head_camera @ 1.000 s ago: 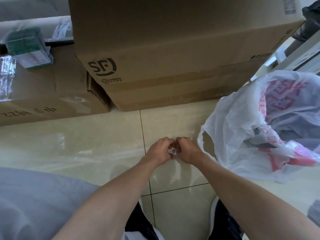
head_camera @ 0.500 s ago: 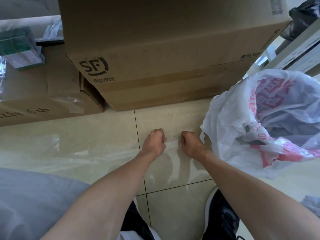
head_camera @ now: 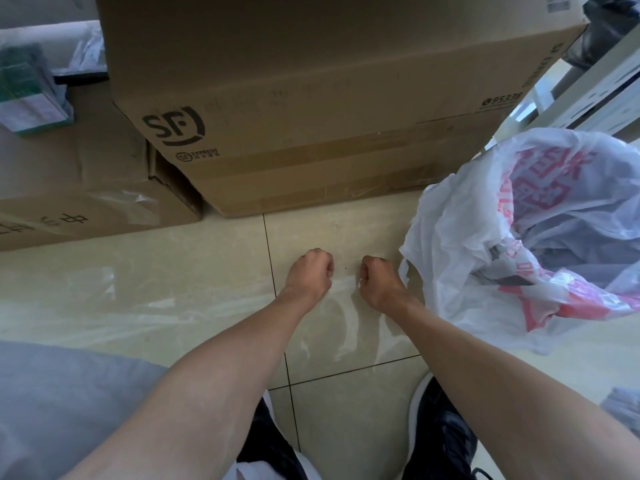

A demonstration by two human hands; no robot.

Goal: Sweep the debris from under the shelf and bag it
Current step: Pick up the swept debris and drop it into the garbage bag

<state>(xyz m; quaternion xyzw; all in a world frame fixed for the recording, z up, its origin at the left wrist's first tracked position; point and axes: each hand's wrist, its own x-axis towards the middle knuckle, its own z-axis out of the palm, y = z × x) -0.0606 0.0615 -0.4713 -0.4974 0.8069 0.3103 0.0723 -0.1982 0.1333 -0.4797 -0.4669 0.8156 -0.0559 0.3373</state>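
Fingers (head_camera: 328, 269) of the left hand (head_camera: 311, 273) and right hand (head_camera: 380, 283) are curled tight, each pinching an edge of clear film (head_camera: 346, 318) stretched between them, low over the floor (head_camera: 339, 420). The open bag (head_camera: 460, 244) lies just right of the right hand, near the box (head_camera: 329, 98).

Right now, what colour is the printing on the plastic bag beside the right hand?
Pinkish red, on a translucent white plastic bag; the head view shows it.
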